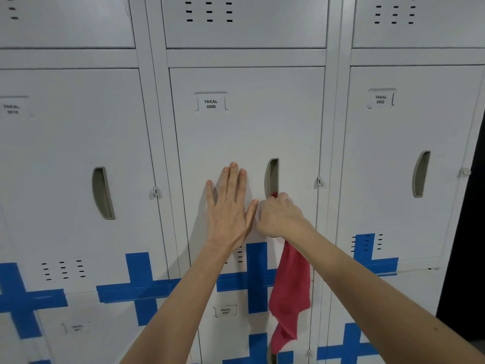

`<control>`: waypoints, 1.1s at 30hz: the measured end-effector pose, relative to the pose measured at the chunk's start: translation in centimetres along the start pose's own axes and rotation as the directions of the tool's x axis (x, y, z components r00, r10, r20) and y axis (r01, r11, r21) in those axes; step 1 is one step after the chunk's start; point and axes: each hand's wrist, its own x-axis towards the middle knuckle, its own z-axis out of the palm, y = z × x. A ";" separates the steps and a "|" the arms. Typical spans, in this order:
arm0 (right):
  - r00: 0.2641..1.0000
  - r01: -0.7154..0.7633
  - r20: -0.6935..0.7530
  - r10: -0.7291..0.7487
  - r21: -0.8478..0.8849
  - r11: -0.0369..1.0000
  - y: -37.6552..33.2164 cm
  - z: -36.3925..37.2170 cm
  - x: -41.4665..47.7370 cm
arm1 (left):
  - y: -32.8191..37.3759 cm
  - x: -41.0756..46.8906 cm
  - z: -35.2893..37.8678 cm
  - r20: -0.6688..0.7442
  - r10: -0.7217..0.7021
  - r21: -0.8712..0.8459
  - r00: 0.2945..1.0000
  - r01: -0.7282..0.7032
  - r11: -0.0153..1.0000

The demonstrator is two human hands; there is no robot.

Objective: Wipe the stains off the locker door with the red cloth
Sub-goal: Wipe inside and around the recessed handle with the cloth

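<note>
The grey locker door [246, 127] labelled YAKAL 0006 fills the middle of the view. My left hand [228, 206] lies flat against it, fingers spread, just left of the recessed handle [272, 177]. My right hand [279, 216] is closed on the red cloth [290, 290] and pressed to the door at the foot of the handle. A bit of cloth shows above my knuckles; most of it hangs loose below my wrist. I cannot make out any stains on the door.
Similar grey lockers stand to the left [73, 153] and right [409, 153], with more above and below. Blue tape crosses [139, 287] mark the lower door edges. A padlock hasp [319, 181] sticks out right of the handle. A dark gap [469, 232] borders the right.
</note>
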 end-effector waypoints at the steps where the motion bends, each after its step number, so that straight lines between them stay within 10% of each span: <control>1: 1.000 0.002 0.005 -0.002 -0.060 0.998 -0.2 -0.1 0.2 | 0.0 0.0 -0.1 0.004 -0.004 0.011 1.000 0.004 1.000; 19: 0.976 0.072 -0.214 -0.045 0.118 0.990 1.4 2.2 -3.1 | -0.1 0.0 0.0 0.008 0.005 0.009 1.000 -0.005 1.000; 26: 0.877 0.127 -0.419 0.234 0.673 0.729 4.5 1.8 -3.7 | 0.2 -0.1 -0.3 0.026 -0.004 0.025 1.000 0.003 1.000; 33: 0.896 0.278 -0.426 -0.127 0.313 0.908 2.7 1.9 -1.4 | 0.1 0.0 -0.1 0.013 0.001 -0.007 1.000 -0.001 1.000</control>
